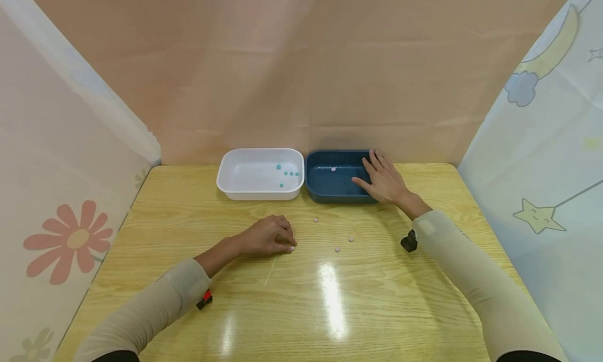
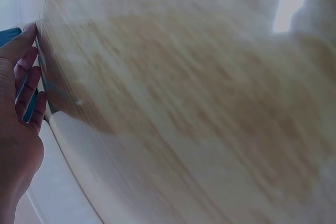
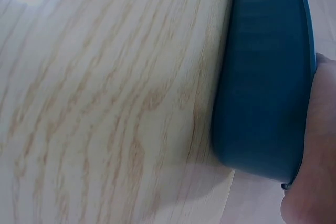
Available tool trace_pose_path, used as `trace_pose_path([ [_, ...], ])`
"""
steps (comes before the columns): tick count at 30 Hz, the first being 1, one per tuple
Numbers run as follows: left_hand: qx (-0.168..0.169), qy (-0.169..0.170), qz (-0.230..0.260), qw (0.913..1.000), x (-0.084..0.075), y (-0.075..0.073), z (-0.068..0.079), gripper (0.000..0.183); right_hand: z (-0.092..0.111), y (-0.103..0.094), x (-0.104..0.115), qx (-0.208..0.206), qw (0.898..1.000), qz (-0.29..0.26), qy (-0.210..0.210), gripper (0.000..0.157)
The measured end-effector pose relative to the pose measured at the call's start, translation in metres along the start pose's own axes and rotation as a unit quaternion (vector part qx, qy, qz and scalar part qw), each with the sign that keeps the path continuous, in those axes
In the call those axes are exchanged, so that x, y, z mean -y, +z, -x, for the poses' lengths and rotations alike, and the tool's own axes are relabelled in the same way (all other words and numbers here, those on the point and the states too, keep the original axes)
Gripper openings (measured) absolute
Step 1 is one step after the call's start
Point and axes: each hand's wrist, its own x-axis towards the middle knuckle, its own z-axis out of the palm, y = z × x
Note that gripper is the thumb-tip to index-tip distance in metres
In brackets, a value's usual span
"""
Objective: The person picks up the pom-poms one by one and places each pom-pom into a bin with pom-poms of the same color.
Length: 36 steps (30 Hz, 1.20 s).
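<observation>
Bead (image 1: 292, 248): front-left of blue bin (image 1: 341, 199); likely light, hard, rolls easily; pinch across its sides.
Left hand (image 1: 266, 236): fingers curled at bead; can't tell if clamped, contact half hidden.
Right hand (image 1: 383, 181): fingers apart, at blue bin's right end.
Blue bin: probably light, stiff; steady by its end wall.

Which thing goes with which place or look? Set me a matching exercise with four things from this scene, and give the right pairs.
Things
1. Green beads
2. Left hand
3. Right hand
4. Table

Places and looks
A. At the right end of the blue box
B. Yellowish, with wood grain
C. In the white box
D. Fingertips at a pale bead in front of the boxes

Right pairs: 1-C, 2-D, 3-A, 4-B
</observation>
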Motion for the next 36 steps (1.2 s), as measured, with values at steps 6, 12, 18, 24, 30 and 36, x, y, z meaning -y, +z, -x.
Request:
trace_pose_path([
  [6, 0.01, -0.009, 0.002, 0.9999, 0.001, 0.002, -0.001, 0.009, 0.0, -0.001, 0.003, -0.001, 1.0, -0.002, 0.001, 0.088],
  [12, 0.006, -0.018, 0.008, 0.9998, 0.0, 0.003, 0.0, 0.006, 0.0, -0.001, 0.003, -0.006, 1.0, 0.001, 0.003, 0.086],
  [18, 0.006, -0.022, 0.015, 0.9996, 0.001, 0.008, 0.003, 0.005, 0.002, 0.003, 0.005, -0.002, 1.0, 0.005, 0.005, 0.087],
  [24, 0.005, -0.025, 0.023, 0.9994, -0.001, 0.006, 0.003, 0.005, 0.002, 0.003, 0.006, -0.003, 1.0, 0.001, 0.006, 0.09],
  [30, 0.007, -0.033, 0.022, 0.9992, -0.003, -0.002, -0.005, 0.008, 0.003, 0.0, 0.006, -0.002, 1.0, 0.004, 0.007, 0.09],
  [36, -0.003, -0.024, 0.013, 0.9996, -0.003, -0.011, -0.016, 0.009, 0.001, 0.001, 0.003, 0.002, 1.0, 0.008, 0.011, 0.091],
])
